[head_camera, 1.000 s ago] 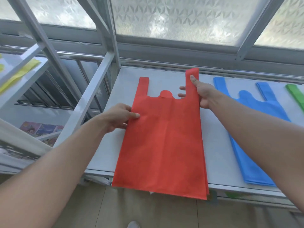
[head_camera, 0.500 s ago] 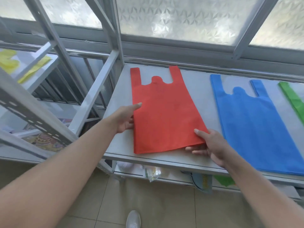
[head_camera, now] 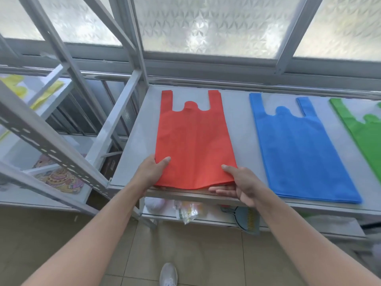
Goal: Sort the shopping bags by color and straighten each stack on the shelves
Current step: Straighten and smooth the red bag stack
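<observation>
L hand has dropped from the side edge to the near-left corner; R hand is unchanged. Both pinch the red bag stack, thumbs on top, fingers under. Stack lies flat on the shelf, long axis pointing away, handles twd window. Blue stack to the right, apart.
</observation>
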A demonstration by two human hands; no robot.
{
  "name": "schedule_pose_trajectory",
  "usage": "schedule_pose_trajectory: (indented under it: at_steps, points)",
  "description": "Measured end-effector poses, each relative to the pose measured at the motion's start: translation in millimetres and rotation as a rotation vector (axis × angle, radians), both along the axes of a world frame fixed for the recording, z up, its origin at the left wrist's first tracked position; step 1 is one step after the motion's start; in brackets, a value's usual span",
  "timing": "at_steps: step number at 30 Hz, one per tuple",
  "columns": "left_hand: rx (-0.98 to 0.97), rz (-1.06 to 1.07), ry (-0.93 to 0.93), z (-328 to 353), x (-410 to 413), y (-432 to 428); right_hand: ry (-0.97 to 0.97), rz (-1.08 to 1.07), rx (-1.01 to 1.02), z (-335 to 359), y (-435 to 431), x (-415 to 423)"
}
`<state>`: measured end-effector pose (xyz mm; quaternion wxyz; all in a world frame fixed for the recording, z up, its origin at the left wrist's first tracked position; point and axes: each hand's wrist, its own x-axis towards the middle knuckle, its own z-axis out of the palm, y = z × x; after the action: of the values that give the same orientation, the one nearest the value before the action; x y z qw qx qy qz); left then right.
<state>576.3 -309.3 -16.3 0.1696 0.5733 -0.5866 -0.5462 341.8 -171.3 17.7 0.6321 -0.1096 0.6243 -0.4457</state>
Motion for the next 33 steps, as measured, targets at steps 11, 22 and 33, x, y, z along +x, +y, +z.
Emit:
schedule_pose_trajectory:
  at_steps: [11,22,33]
  points:
    - [0.177,0.156,0.142,-2.7,11.9,-10.5,-0.109,-0.014,-0.049,-5.8,-0.6,8.6]
    - [0.126,0.019,0.15,-6.3,18.9,-5.0,-0.119,-0.06,-0.025,-8.6,-8.1,1.0]
    - [0.012,-0.028,-0.008,-6.4,16.6,12.3,0.13,0.093,0.003,-16.0,1.4,-5.6]
